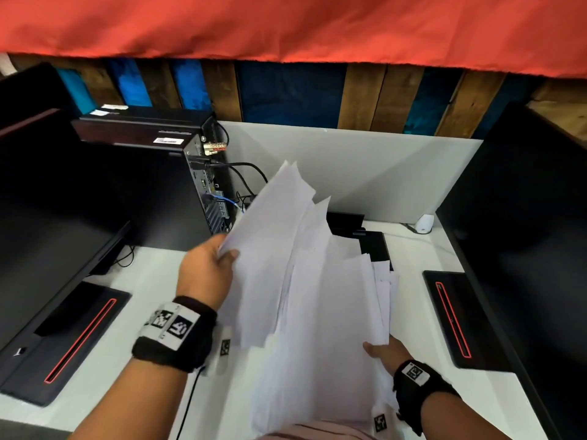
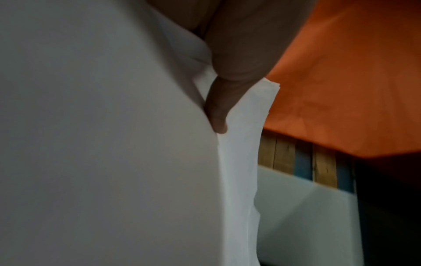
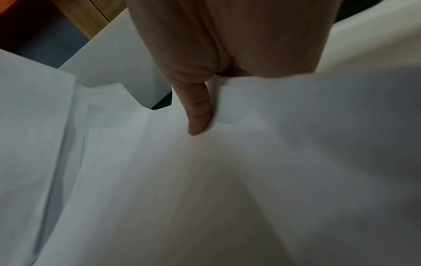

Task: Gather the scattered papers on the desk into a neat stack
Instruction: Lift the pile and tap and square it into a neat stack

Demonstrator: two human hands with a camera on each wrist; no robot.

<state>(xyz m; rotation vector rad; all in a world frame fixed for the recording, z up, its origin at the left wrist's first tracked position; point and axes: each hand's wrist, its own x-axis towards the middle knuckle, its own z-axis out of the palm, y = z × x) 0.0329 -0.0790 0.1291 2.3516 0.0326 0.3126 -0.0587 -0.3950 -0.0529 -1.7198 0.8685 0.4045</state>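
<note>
A loose, fanned bundle of white papers [image 1: 305, 290] is lifted above the white desk [image 1: 127, 328], its sheets uneven and splayed. My left hand [image 1: 219, 252] pinches the bundle's left edge, thumb on top. My right hand [image 1: 381, 350] grips the lower right corner from beneath, its fingers hidden under the sheets. In the left wrist view the thumb [image 2: 218, 115] presses on a paper edge [image 2: 241, 162]. Another thumb [image 3: 198, 115] lies on top of the sheets [image 3: 227, 180] in the right wrist view.
A black computer tower [image 1: 178, 173] with cables stands at the back left. Black monitors with red-lined bases sit at left [image 1: 63, 338] and right [image 1: 457, 315]. A black device [image 1: 371, 242] lies behind the papers. A white partition [image 1: 365, 173] backs the desk.
</note>
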